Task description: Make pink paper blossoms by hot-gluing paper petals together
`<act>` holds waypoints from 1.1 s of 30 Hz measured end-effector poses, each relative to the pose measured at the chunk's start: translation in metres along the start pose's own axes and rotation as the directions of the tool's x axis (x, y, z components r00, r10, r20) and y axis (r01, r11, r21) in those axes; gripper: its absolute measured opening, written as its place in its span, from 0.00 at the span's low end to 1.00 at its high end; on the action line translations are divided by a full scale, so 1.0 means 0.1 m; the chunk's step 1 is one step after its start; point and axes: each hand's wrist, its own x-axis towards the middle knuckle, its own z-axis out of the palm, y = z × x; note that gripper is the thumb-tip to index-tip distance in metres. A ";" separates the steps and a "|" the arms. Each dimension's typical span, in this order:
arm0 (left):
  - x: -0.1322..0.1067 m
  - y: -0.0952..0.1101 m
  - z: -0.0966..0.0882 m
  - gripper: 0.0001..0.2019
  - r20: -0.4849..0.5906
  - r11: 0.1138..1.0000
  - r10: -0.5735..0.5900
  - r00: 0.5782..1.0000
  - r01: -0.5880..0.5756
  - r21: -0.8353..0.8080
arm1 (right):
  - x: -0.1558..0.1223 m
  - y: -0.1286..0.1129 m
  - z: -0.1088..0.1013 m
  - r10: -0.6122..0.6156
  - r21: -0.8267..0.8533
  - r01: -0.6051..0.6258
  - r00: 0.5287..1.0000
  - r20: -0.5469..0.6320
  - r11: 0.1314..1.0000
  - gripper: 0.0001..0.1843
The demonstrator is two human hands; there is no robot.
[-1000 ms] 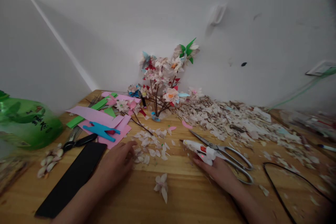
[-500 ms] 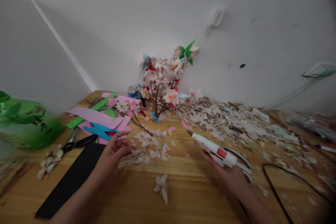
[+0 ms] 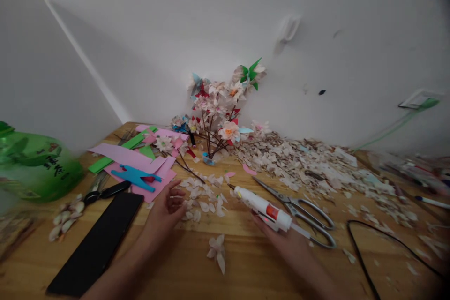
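My right hand (image 3: 277, 239) grips a white glue gun (image 3: 262, 206) with an orange-red patch. Its nozzle points up and left, and a glue stick juts from the back. My left hand (image 3: 168, 208) hovers at the left edge of a scatter of pale petals (image 3: 204, 197). Its thumb and fingers are curled together, and whatever is between their tips is too small to make out. Between my forearms lies a small flower of a few petals (image 3: 217, 252). Open-handled scissors (image 3: 298, 211) rest just beyond the glue gun.
A vase of handmade flowers (image 3: 218, 103) stands by the wall. Dry petals (image 3: 309, 164) are heaped at right. Pink paper (image 3: 130, 157), blue pliers-shaped clippers (image 3: 138, 179), a black phone-like slab (image 3: 98, 243) and a green bottle (image 3: 42, 164) occupy the left. A black cord (image 3: 362, 253) curves at right.
The glue gun has moved left in my right hand, uncovering the scissors. My left hand has shifted slightly right and down, uncovering more of the blue tool and the black slab.
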 end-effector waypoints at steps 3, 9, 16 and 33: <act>0.01 -0.04 0.03 0.25 0.008 0.998 0.039 0.999 -0.040 0.044 | 0.00 0.10 0.08 0.075 0.049 -0.073 0.997 -0.025 0.996 0.15; 0.03 -0.08 0.03 0.24 0.008 0.998 0.045 0.999 -0.045 0.050 | -0.04 0.08 0.08 0.062 0.107 -0.071 0.995 0.083 0.992 0.11; 0.07 -0.14 -0.09 0.21 -0.057 0.860 0.297 0.953 -0.241 0.450 | -0.06 -0.06 0.05 0.044 0.015 -0.045 0.996 0.075 0.999 0.11; 0.02 -0.21 0.06 0.19 0.302 0.573 0.298 0.905 -0.423 0.702 | -0.06 -0.07 0.02 -0.127 -0.067 0.141 0.977 0.172 0.988 0.11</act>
